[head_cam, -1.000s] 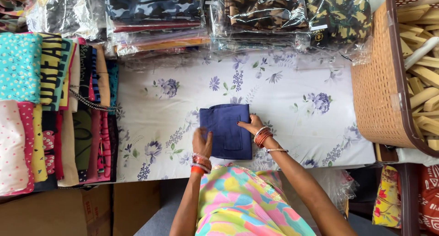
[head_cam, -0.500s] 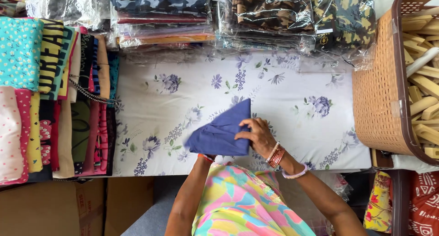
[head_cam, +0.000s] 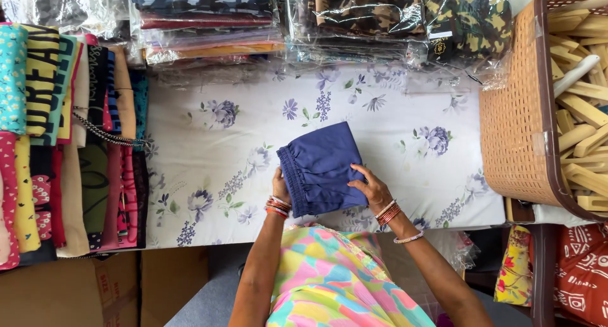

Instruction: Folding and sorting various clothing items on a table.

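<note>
A folded navy blue garment (head_cam: 323,165) with a gathered elastic edge on its left lies on the floral white sheet (head_cam: 215,169) near the front edge. My left hand (head_cam: 279,186) grips its lower left corner, partly tucked under the cloth. My right hand (head_cam: 372,189) rests on its lower right corner with fingers spread on the fabric. Both wrists wear bangles.
Folded colourful clothes (head_cam: 57,137) lie stacked at the left. Plastic-wrapped camouflage garments (head_cam: 354,17) line the back. A tan woven basket (head_cam: 519,118) of wooden hangers (head_cam: 579,112) stands at the right. Cardboard boxes (head_cam: 88,292) sit below the table.
The garment was lifted off the sheet, turned over and set down again, elastic edge now showing at the left. Both hands moved to its lower corners.
</note>
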